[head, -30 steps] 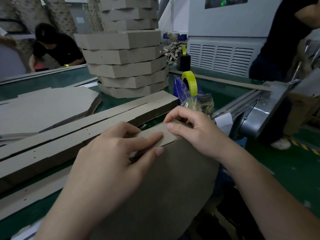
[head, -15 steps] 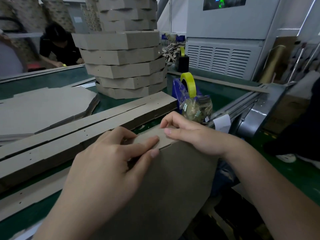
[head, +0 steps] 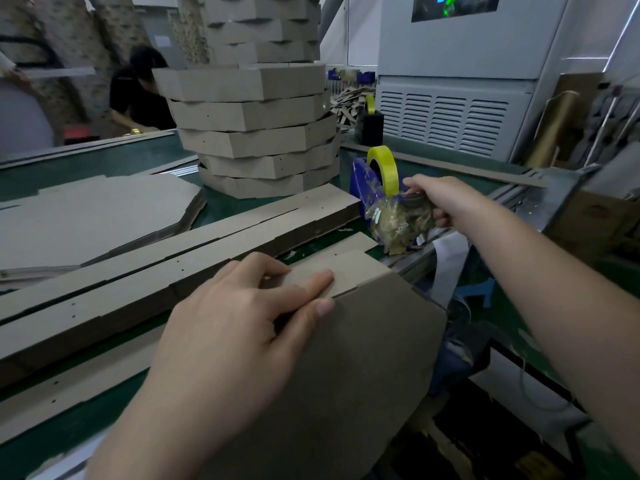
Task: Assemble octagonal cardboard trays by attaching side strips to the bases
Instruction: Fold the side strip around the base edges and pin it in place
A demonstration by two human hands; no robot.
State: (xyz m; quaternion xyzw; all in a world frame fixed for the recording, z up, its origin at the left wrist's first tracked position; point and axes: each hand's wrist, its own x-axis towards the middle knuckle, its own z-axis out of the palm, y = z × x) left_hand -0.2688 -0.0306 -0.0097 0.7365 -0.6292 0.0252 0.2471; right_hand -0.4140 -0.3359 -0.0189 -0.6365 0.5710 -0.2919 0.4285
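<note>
Side strip (head: pixel 341 271) lies along the top edge of the octagonal base (head: pixel 346 368), on the near side of the tape dispenser (head: pixel 360 181) and a little to its left. The base is tilted, brown face toward you. Its upper edge is the part nearest the dispenser, and its lower part drops off past the worktop (head: pixel 104 161) edge. The strip's long axis follows that upper edge, low-left to high-right. Its free end points toward the dispenser and stops short of it.

Your left hand (head: pixel 235 327): fingers (head: pixel 308 282) flat and side by side on the strip, thumb on the base's face just under the edge. Between them they pinch strip and base together.

Your right hand (head: pixel 446 199) is just right of the dispenser, at the plastic bag (head: pixel 398 223) leaning on the dispenser's near side. The bag holds small brass-coloured bits, likely fasteners. Thumb over the bag's mouth, fingers curled behind it, pinching the plastic. Cannot tell whether a piece is already between the fingertips.

Step in hand, as I read it: fetch a fastener one-handed while the joint is held.
- Press squarely with the left hand so strip edge and base edge don't slide apart.
- Take one piece only, without dragging the bag over.
- Bring it to the joint beside your left fingertips.

Risk: the tilted base pivots if the pinch loosens.

Further out:
- pile of strips (head: pixel 173 271) left of the dispenser
- flat bases (head: pixel 86 216) farther left
- stack of finished trays (head: pixel 256 133) behind and left of it
</note>
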